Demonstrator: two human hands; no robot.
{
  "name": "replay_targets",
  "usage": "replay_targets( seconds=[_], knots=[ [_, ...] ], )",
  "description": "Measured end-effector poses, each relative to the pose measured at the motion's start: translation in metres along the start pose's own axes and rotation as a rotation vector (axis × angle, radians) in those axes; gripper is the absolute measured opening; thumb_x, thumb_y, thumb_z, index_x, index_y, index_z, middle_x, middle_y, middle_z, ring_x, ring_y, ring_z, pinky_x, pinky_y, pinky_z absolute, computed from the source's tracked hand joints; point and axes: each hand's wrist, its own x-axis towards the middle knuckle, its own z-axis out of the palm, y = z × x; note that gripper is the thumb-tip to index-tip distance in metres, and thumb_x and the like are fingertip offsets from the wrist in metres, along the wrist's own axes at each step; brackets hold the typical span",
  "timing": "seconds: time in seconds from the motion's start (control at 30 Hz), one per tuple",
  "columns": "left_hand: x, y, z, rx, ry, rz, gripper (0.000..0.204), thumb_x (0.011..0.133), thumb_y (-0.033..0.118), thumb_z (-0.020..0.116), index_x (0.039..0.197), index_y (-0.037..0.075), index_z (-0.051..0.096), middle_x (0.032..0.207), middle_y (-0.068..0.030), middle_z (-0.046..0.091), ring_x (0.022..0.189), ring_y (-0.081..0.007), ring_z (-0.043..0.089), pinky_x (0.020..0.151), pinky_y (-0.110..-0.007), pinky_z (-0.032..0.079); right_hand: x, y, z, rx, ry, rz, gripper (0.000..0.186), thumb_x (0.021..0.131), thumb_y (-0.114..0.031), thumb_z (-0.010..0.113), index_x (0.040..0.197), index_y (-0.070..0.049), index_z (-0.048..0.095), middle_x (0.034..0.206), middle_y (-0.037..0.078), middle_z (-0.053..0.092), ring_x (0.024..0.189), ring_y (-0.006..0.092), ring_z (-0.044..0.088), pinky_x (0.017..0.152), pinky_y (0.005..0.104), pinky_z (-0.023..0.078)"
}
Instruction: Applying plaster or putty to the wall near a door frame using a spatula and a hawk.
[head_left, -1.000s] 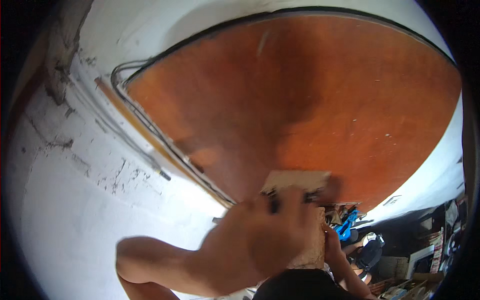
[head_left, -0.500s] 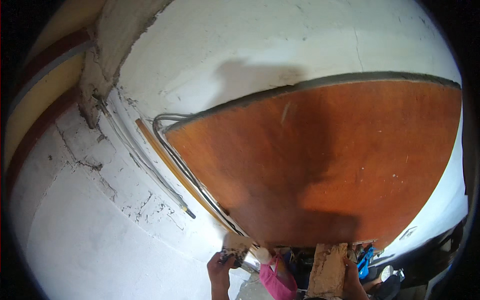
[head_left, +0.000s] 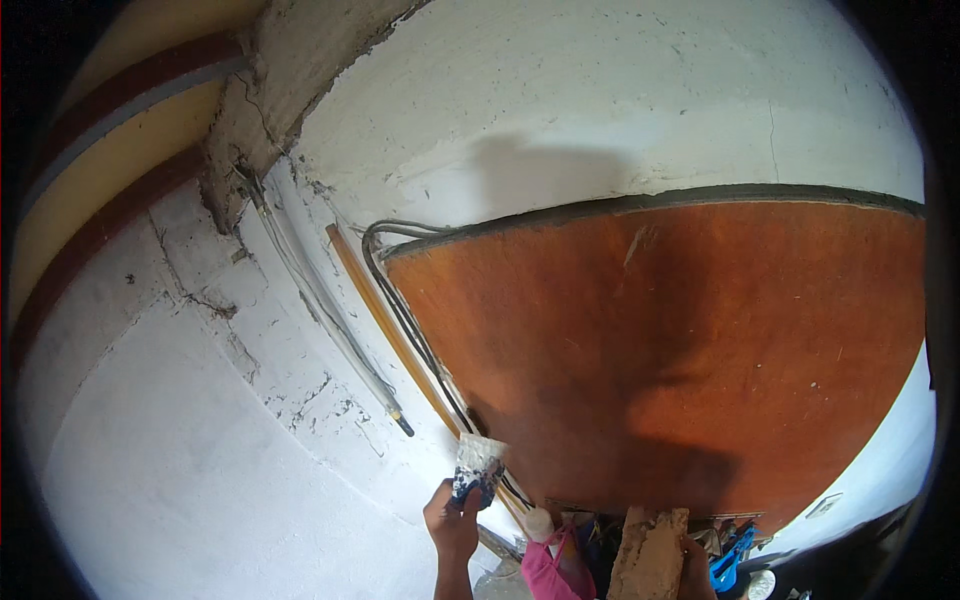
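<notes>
My left hand [head_left: 452, 522] is closed on a flat scraper [head_left: 480, 460], its wide edge pale and its lower part dark blue with white smears. It is held up near the lower left corner of the orange-brown wooden panel [head_left: 650, 350]. At the bottom edge, my right hand [head_left: 696, 570] grips the right side of a worn rectangular board [head_left: 648, 555], which is crusted with tan material. Part of the board and most of the right hand's fingers are hidden or cut off by the frame.
Dark cables [head_left: 410, 320] and a wooden strip [head_left: 375, 310] run along the panel's left edge. A pale conduit [head_left: 320, 290] lies along the cracked white wall [head_left: 200, 430]. Below are a pink bag [head_left: 555, 572] and a blue plastic item [head_left: 733, 560].
My view has shifted, so the panel sits lower and farther right. The left hand has raised the scraper slightly and turned it upright. The board in my right hand has dropped lower in view.
</notes>
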Motion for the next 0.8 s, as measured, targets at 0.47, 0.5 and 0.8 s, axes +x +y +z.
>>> replay_targets(
  seconds=[0.47,0.5,0.8],
  knots=[
    [0.057,0.03,-0.013,-0.104,0.231,0.282,0.007,0.086,-0.001,0.061,0.087,-0.005,0.056,0.081,-0.0046,0.054,0.073,-0.0094,0.05,0.065,-0.023,0.043,-0.013,-0.022,0.024,0.181,0.057,-0.032,0.05,0.086,-0.037,0.046,0.124,-0.005,0.051,0.115,0.014,0.06,0.102,0.0297,0.058,0.091,0.0413,0.046],
    [0.048,0.023,-0.005,-0.137,0.179,0.217,0.007,0.086,0.001,0.061,0.087,-0.004,0.056,0.079,-0.0033,0.054,0.072,-0.0093,0.05,0.065,-0.023,0.043,-0.013,-0.022,0.026,0.208,0.022,-0.04,0.049,0.088,-0.035,0.046,0.124,-0.003,0.05,0.116,0.015,0.059,0.104,0.0309,0.057,0.093,0.0418,0.045],
    [-0.014,-0.019,0.015,0.05,-0.2,-0.195,0.012,0.081,0.009,0.067,0.085,-0.001,0.061,0.076,-0.0101,0.064,0.07,-0.0119,0.06,0.062,-0.029,0.048,-0.012,-0.023,0.028,0.26,0.051,0.022,0.048,0.087,-0.035,0.045,0.123,-0.003,0.05,0.112,0.014,0.061,0.099,0.0302,0.06,0.087,0.0428,0.049]
  ],
)
